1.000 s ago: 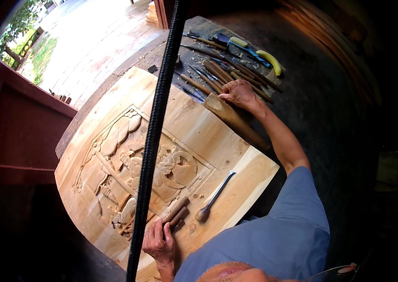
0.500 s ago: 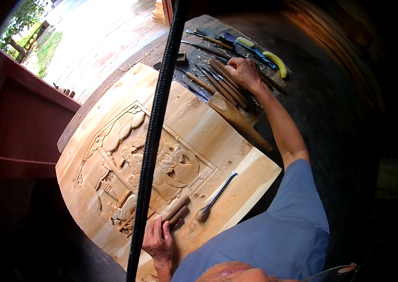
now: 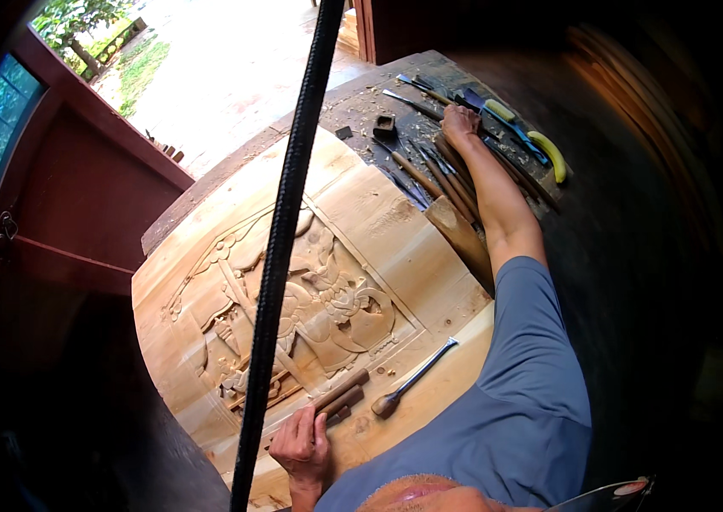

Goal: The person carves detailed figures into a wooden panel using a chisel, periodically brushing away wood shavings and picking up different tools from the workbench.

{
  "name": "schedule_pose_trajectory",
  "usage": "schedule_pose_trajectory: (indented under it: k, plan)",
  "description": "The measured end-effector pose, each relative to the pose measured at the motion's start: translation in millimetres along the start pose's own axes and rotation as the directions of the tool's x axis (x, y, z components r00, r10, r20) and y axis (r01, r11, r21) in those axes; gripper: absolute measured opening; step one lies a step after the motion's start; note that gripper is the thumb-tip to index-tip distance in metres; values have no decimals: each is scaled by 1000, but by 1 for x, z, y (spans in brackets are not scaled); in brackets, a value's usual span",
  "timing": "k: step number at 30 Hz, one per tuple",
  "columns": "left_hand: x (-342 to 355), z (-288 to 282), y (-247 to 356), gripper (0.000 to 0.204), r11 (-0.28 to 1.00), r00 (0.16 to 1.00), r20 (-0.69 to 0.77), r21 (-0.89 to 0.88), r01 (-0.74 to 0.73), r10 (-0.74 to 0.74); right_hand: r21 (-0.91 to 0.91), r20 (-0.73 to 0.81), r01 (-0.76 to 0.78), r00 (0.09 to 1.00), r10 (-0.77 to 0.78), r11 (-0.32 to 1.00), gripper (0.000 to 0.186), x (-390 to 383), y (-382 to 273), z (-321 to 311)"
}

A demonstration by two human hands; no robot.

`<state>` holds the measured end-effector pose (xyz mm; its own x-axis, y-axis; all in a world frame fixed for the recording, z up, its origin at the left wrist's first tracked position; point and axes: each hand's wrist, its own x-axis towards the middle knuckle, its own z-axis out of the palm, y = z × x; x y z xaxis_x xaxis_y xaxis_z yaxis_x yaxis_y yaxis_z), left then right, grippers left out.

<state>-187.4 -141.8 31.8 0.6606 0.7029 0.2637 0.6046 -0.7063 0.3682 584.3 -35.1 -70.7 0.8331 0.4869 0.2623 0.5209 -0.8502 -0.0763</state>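
Observation:
My left hand (image 3: 301, 444) is closed around several carving chisels, whose brown wooden handles (image 3: 344, 392) stick out past the fingers; their blades are hidden. It rests low on a pale carved wooden panel (image 3: 378, 205) with relief figures and a border. Beside those handles lies a single chisel (image 3: 417, 375) with a bulbous wooden handle and a bright metal shank. My right hand (image 3: 461, 125) is stretched out to the far end of the bench, among loose chisels, its fingers curled. What they grip is hidden. A chisel (image 3: 412, 104) lies just left of it.
More chisels (image 3: 445, 181) and a thick wooden mallet (image 3: 457, 232) lie along the panel's far edge. A brush (image 3: 500, 109) and a yellow curved, banana-like object (image 3: 549, 156) are at the bench's right side. A black cord (image 3: 283, 239) crosses the view. At left stands a dark red door (image 3: 97, 162).
My right hand has moved farther out over the chisels, away from me. The left hand keeps its chisels in about the same place on the panel. The whole view has shifted slightly.

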Motion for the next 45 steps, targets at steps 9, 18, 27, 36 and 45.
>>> schedule_pose_trajectory:
  k: [9, 18, 27, 36, 45]
  plan:
    - [50, 20, 56, 30, 937, 950, -12, -162, -310, 312, 233, -30, 152, 988, -149, 960, 27, -37, -10, -96]
    - [60, 54, 84, 37, 871, 876, 121, -237, -430, 466, 235, 108, 362, 913, -394, 902, 29, -96, -6, -221]
    - [61, 57, 92, 19, 861, 863, 170, -292, -417, 476, 664, -84, 313, 934, -348, 679, 22, -48, -39, -217]
    - [64, 78, 98, 12, 839, 854, 117, -292, -459, 508, 942, -115, 124, 992, -48, 311, 13, -20, -102, -150]
    - [70, 90, 103, 6, 855, 873, -120, -179, -487, 472, 809, -376, 472, 874, -308, 351, 23, -92, -91, -188]
